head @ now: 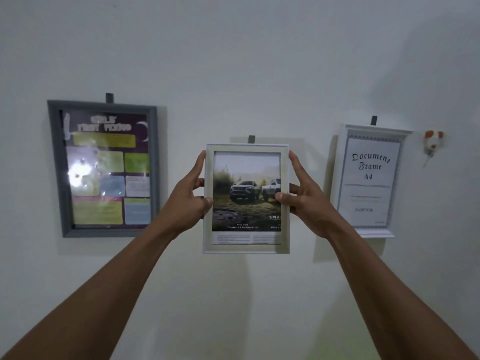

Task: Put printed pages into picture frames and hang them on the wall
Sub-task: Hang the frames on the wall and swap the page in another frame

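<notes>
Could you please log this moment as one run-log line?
stage: hanging car frame | left hand: grips left edge | right hand: grips right edge | hook: just above frame | hung: grey frame, white frame

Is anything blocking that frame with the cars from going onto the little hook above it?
Nothing visible does. The left hand and right hand grip the car frame by its sides, its top edge just under the dark hook. The grey frame and white document frame hang off to either side.
</notes>
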A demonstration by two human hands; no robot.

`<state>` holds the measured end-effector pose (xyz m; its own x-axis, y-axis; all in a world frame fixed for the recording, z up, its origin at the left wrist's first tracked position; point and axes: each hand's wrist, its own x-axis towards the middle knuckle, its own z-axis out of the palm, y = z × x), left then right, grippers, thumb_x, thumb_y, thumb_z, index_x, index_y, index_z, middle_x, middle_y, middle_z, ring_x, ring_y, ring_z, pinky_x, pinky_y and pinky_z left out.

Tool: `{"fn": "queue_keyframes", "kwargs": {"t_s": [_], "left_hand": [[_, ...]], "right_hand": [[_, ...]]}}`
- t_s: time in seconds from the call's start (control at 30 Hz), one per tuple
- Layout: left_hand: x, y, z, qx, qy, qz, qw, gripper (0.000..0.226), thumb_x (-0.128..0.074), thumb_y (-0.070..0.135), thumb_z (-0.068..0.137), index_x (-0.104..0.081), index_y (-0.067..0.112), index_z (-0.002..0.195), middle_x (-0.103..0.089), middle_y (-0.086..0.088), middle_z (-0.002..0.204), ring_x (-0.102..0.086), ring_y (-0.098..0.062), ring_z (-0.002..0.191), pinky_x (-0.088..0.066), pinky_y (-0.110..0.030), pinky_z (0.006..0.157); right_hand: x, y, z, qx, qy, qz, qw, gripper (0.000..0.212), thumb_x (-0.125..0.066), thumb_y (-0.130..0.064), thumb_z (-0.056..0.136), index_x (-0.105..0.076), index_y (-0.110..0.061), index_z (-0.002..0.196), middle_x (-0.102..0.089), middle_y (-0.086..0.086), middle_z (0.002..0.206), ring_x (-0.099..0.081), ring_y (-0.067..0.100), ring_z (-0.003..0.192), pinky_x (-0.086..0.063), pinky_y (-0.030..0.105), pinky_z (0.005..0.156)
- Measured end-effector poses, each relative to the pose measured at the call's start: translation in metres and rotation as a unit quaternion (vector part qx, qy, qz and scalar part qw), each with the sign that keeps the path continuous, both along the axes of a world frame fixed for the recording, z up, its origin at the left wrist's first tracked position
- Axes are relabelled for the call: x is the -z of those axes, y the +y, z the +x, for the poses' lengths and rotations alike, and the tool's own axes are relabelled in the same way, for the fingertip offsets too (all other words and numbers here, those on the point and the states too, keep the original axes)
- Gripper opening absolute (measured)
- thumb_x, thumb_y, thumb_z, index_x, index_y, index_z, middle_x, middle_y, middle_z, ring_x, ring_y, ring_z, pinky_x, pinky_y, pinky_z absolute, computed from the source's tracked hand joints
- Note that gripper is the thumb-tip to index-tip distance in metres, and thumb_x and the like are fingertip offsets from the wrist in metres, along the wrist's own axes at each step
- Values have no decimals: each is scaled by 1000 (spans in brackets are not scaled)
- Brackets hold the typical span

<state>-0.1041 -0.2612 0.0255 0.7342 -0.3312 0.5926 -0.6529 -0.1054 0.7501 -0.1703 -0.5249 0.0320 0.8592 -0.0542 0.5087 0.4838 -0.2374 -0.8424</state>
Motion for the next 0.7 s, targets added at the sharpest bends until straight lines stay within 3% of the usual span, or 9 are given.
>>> {"fn": "queue_keyframes", "kwargs": {"t_s": [0.1, 0.17, 0.23, 0.33, 0.4, 0.5, 0.57, 0.63, 0.7], "left_hand": [[-9, -15, 12, -18, -12, -8, 1000, 99, -53, -10, 88, -12, 59, 145, -58, 5, 113, -58, -19, 72, -49, -25, 55], [-14, -24, 21, -34, -20, -11, 999, 98, -53, -10, 88, -12, 58, 146, -56, 8, 110, -59, -17, 76, -47, -19, 54], [-17, -30, 29, -46, -23, -16, 999, 98, -53, -11, 88, -11, 56, 147, -55, 7, 113, -59, -15, 83, -46, -15, 54], [-16, -37, 41, -66, -32, -6, 997, 100, -53, -10, 89, -9, 62, 144, -50, 2, 129, -59, -19, 99, -50, -17, 58], [-11, -40, 47, -76, -41, 5, 996, 102, -53, -9, 89, -7, 68, 140, -46, 0, 137, -60, -25, 106, -53, -19, 63], [2, -43, 53, -77, -50, 11, 996, 103, -51, -9, 91, -6, 71, 137, -41, 0, 148, -55, -27, 120, -57, -34, 86], [7, -45, 57, -74, -51, 11, 996, 103, -49, -10, 91, -6, 72, 136, -34, 2, 154, -51, -31, 128, -54, -42, 94], [9, -46, 60, -68, -52, 11, 996, 103, -48, -10, 91, -6, 73, 135, -31, 3, 156, -48, -32, 131, -52, -44, 96], [9, -46, 61, -65, -54, 7, 996, 103, -47, -11, 91, -7, 73, 135, -31, 4, 156, -48, -32, 132, -53, -45, 95]], "right_hand": [[-14, -9, 17, 33, -28, -66, 997, 96, -64, 1, 91, -20, -70, 140, -43, 1, 153, -57, 30, 124, -47, 55, 104], [-22, -11, 27, 63, -44, -96, 992, 96, -65, -3, 92, -15, -70, 141, -35, -6, 156, -55, 26, 125, -47, 53, 104], [-26, -13, 40, 89, -53, -117, 988, 97, -65, -6, 92, -11, -71, 141, -38, 16, 155, -58, 39, 117, -48, 54, 103], [-23, -20, 55, 106, -62, -133, 983, 97, -65, -9, 93, -8, -73, 139, -39, 41, 135, -50, 58, 112, -49, 58, 98], [-15, -23, 64, 111, -61, -137, 983, 97, -64, -11, 93, -6, -74, 138, -46, 42, 128, -53, 56, 108, -50, 56, 97], [1, -27, 74, 113, -65, -140, 981, 96, -63, -13, 94, -2, -72, 140, -54, 41, 119, -62, 47, 90, -51, 44, 95], [8, -31, 80, 115, -71, -141, 981, 95, -62, -15, 95, 0, -70, 141, -56, 41, 102, -55, 45, 77, -51, 37, 91], [13, -34, 82, 116, -79, -138, 980, 93, -61, -15, 96, 0, -65, 145, -40, 27, 72, -39, 34, 63, -48, 26, 75], [14, -34, 82, 112, -90, -139, 980, 92, -61, -13, 96, -1, -63, 146, -29, 11, 70, -32, 21, 62, -42, 15, 66]]}}
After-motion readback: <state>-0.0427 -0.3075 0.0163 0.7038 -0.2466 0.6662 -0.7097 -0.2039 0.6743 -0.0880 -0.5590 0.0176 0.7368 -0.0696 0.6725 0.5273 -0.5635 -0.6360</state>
